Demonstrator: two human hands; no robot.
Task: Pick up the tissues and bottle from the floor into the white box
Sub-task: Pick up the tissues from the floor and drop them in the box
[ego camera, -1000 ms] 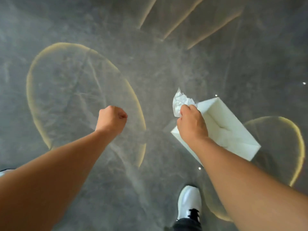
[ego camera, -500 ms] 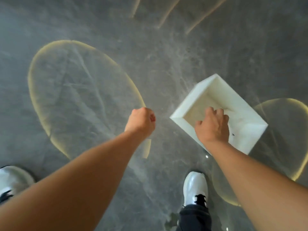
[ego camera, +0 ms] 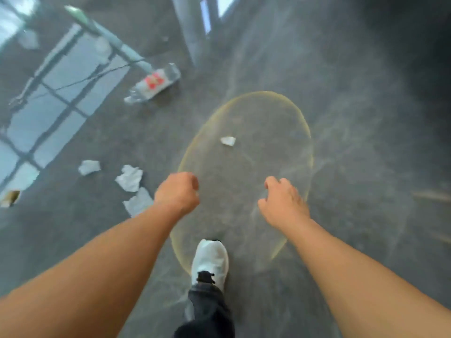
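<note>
While your left hand point(ego camera: 177, 191) hangs clenched on nothing, your right hand point(ego camera: 283, 201) hovers with fingers loosely curled and free, both over the yellow oval point(ego camera: 266, 92) on the floor point(ego camera: 353, 118). One tissue point(ego camera: 228, 141) lies inside the oval, three tissues point(ego camera: 129, 178) left of it, the bottle point(ego camera: 153, 82) beyond its far-left edge.

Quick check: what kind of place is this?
Probably an indoor lobby or hall: a polished grey stone-look floor, a gold oval inlay in it, and window frames reflected on its shine.
</note>
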